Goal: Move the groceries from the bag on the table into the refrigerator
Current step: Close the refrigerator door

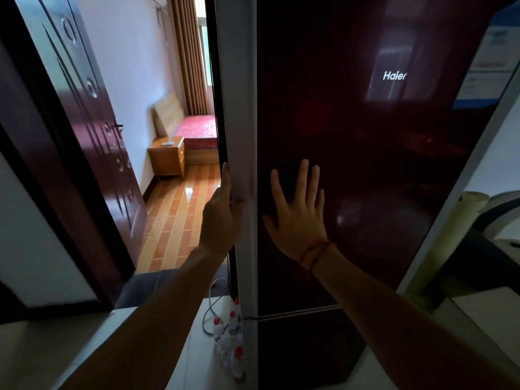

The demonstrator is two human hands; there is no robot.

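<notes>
A tall dark-red refrigerator with a glossy front and a white side fills the middle and right of the view. My left hand wraps its fingers around the left edge of the upper door. My right hand lies flat on the door's front with fingers spread, a red string on the wrist. Whether the door is closed or slightly ajar I cannot tell. The bag, the table and the groceries are out of sight.
Several clear plastic bottles with red caps and a cable lie on the floor by the fridge's left foot. To the left an open dark wooden door leads into a room with a bedside cabinet and bed. A pale roll leans at right.
</notes>
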